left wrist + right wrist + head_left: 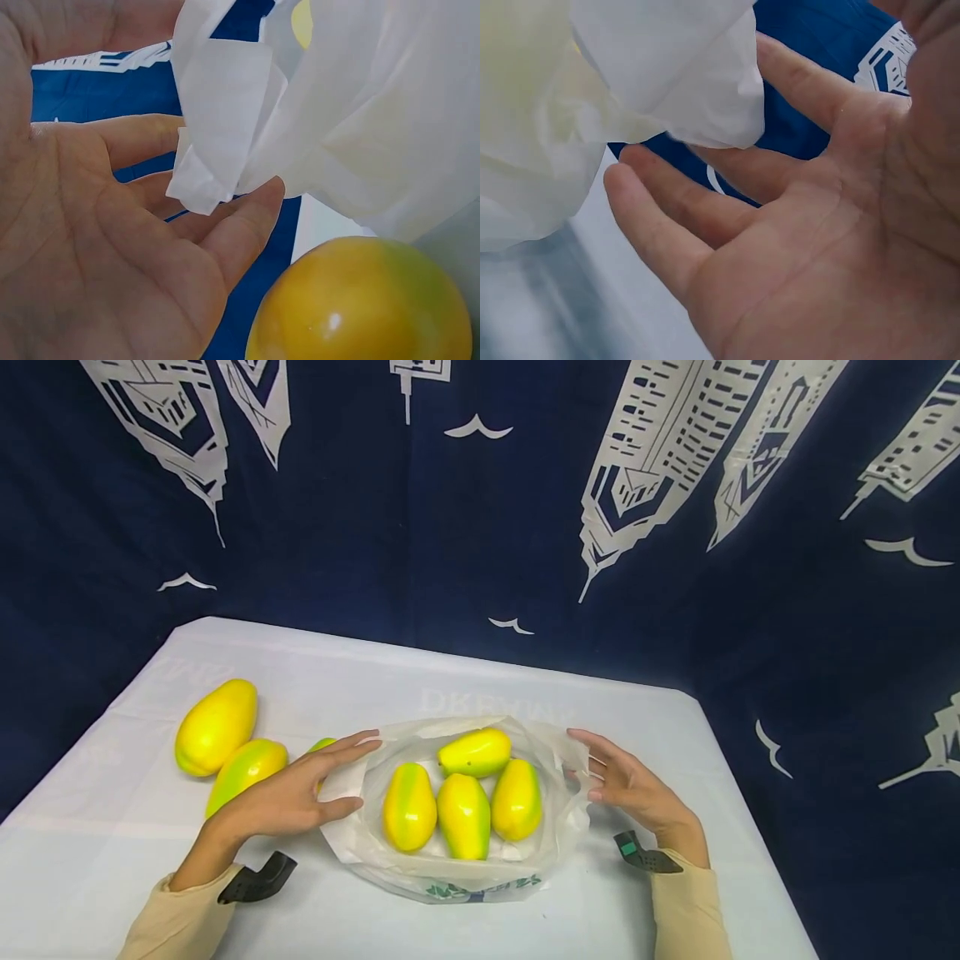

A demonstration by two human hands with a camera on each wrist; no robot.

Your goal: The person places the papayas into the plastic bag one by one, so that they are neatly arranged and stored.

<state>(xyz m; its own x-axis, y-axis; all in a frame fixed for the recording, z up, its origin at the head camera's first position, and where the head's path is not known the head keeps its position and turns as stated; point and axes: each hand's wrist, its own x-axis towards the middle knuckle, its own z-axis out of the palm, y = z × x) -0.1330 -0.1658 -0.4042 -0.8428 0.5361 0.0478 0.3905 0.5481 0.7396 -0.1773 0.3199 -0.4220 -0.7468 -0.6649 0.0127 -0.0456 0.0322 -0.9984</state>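
Observation:
A translucent white plastic bag (450, 868) lies with its mouth spread in the middle of the table. Several shiny yellow-green fruits, like papayas or mangoes, rest inside, one fruit (473, 753) lying sideways behind the others. At the bag's left rim is my left hand (300, 789), its fingers extended and thumb apart. The left wrist view shows a loose bag flap (225, 112) beside those fingers, not pinched. My right hand (633, 785) is at the opposite rim with fingers spread. In the right wrist view, its fingertips are at or behind the bag's edge (720, 97).
On the left of the white-covered table (637, 718) are a large yellow fruit (217, 727), a yellow-green fruit (246, 770) against it, and another fruit (322, 744) mostly hidden by my left hand. A dark blue curtain (450, 543) with white building prints hangs behind the table.

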